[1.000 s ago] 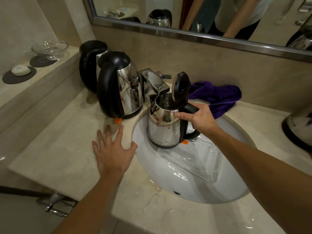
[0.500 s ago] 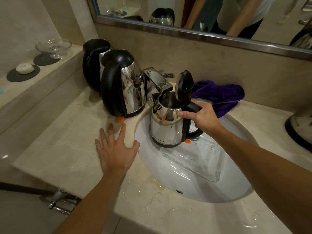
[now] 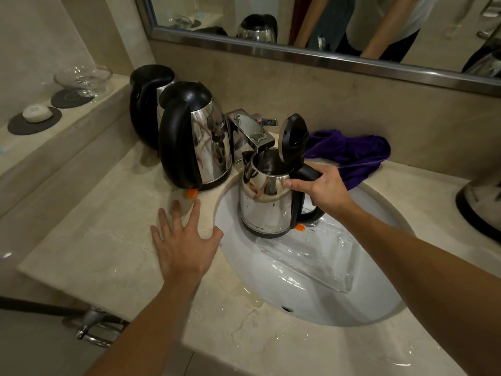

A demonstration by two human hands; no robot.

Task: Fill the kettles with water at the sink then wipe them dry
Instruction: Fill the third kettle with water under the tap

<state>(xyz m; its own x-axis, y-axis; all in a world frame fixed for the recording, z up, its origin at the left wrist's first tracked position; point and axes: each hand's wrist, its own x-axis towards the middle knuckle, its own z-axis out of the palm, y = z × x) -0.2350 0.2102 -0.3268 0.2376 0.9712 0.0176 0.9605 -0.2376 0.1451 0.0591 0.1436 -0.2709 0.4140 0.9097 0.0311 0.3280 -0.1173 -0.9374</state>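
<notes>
Over sink [image 3: 271, 289], right hand [image 3: 322, 189] still grips kettle [image 3: 267, 202]; left hand [image 3: 184, 240] stays flat.

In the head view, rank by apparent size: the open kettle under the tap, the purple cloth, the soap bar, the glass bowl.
1. Open kettle
2. Purple cloth
3. Glass bowl
4. Soap bar
Bowl and soap sit farther away, so they look smaller.

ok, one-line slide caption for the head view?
Right hand holds open-lidded steel kettle under the faucet in the sink; left hand rests flat on the marble counter.
</notes>
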